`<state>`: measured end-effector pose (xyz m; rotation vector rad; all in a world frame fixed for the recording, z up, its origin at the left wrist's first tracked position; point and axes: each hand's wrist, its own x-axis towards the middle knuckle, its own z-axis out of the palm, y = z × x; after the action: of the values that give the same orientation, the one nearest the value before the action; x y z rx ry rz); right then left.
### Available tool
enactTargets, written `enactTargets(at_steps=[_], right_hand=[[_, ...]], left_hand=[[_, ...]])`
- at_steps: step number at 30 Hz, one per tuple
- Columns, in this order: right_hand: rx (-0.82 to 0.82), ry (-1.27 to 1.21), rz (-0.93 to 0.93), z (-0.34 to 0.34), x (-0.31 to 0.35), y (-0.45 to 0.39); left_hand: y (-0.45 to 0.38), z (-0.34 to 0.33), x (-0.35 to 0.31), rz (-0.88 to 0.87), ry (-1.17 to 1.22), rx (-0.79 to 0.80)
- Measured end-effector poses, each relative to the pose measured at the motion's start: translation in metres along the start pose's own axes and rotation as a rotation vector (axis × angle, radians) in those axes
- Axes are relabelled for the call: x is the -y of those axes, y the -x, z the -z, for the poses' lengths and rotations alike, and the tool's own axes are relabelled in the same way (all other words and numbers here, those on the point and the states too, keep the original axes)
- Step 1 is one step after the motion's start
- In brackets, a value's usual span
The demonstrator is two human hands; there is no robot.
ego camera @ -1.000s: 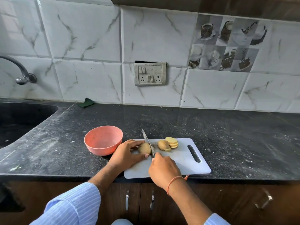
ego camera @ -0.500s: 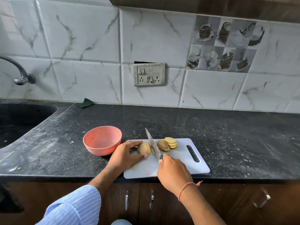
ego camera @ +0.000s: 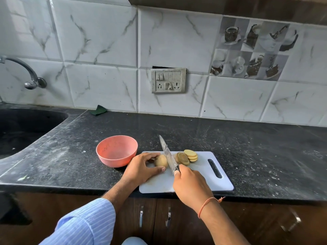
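l hand (ego camera: 141,167) curls round the potato (ego camera: 160,161) on the white board (ego camera: 203,174), thumb at its near end, fingers over the far side. r hand (ego camera: 192,185) is wrapped tight on the knife (ego camera: 169,156) handle, blade tilted at the cut face. slices (ego camera: 187,156) lie just right of the blade.

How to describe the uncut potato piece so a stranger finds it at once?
Start at the white cutting board at the front edge of the dark counter. Near its left end, the left hand holds a rounded potato piece, just left of the knife. Unlike the flat slices beyond the knife, it is thick and skin-covered.
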<state>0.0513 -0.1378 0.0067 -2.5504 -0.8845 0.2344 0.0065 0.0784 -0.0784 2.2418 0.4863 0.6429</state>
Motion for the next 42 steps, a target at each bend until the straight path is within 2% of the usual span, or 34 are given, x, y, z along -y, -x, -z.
enactTargets(at_steps=[10, 21, 33, 42], right_hand=[[0.036, 0.011, -0.016, -0.011, 0.018, -0.022], [0.002, 0.252, 0.049, -0.020, -0.006, 0.010], [-0.009, -0.040, -0.021, 0.002, -0.015, 0.006], [-0.006, -0.057, 0.001, -0.004, -0.006, 0.001]], left_hand=[[-0.001, -0.001, 0.002, -0.011, 0.025, 0.007], [0.003, 0.001, -0.004, 0.000, 0.059, 0.001], [0.001, -0.001, -0.003, 0.036, 0.055, 0.008], [0.001, 0.000, -0.003, 0.031, 0.056, 0.006]])
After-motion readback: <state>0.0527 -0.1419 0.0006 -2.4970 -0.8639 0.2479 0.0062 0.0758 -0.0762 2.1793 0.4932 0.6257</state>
